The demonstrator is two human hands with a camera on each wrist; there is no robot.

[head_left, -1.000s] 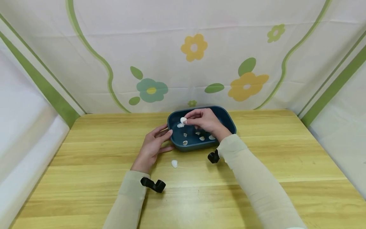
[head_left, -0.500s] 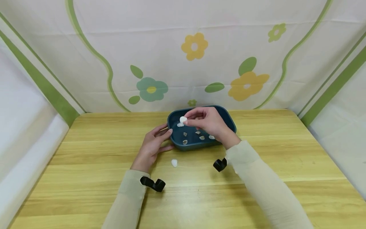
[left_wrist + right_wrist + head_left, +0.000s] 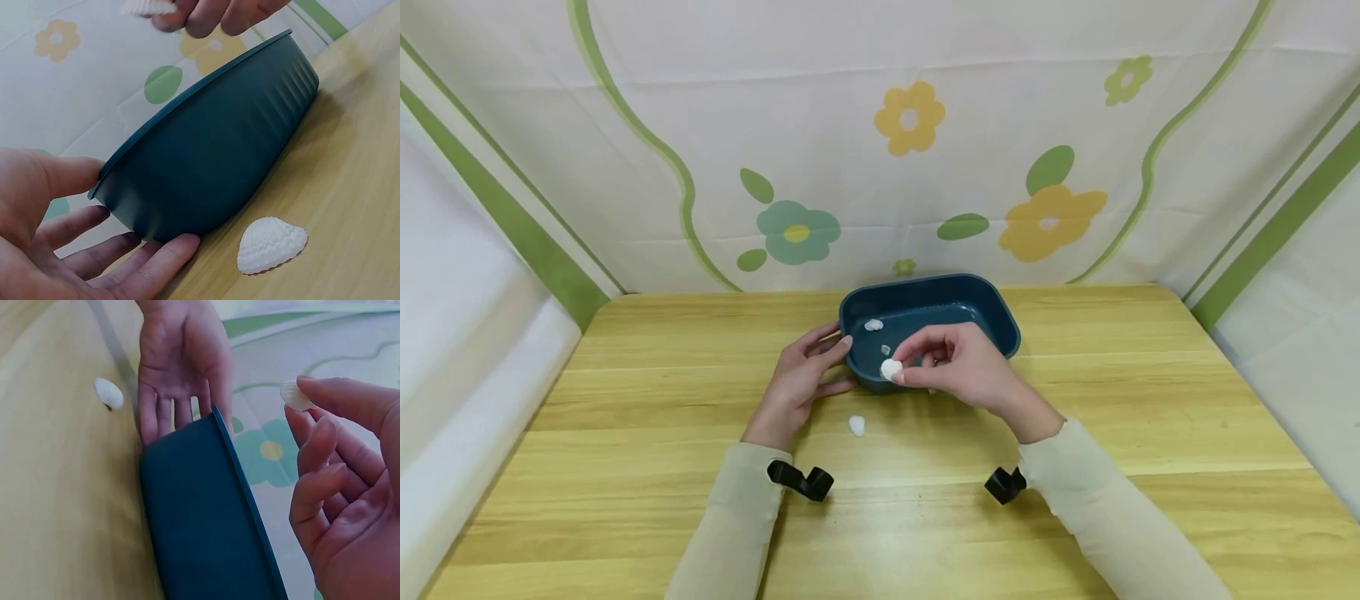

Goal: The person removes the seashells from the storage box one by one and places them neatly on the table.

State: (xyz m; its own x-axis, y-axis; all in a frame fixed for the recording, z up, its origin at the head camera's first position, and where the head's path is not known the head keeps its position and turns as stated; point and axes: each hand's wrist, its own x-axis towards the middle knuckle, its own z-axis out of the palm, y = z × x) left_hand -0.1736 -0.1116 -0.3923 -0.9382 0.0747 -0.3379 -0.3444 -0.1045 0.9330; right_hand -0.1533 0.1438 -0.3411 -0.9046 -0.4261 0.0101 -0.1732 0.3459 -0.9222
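Observation:
In the head view my right hand (image 3: 966,367) pinches a white ridged seashell (image 3: 891,369) between thumb and fingers, above the front rim of a dark blue tub (image 3: 925,294). My left hand (image 3: 797,379) rests against the tub's left end, its thumb at the rim and its straight fingers along the outer wall. A white shell (image 3: 873,325) and a smaller one (image 3: 886,350) lie inside; the right hand hides part of the floor. On the table in front of the tub lies another white seashell (image 3: 272,245), its ribs plain in the left wrist view.
The tub stands near the back edge of the wooden table (image 3: 700,500). Behind it hangs a white curtain (image 3: 850,50) with printed flowers, and more cloth closes both sides. A black wrist mount (image 3: 801,481) sits on each forearm.
My right hand has moved toward the front of the tub and slightly right, carrying the pinched seashell from over the interior to the front rim. The left hand and tub stay put.

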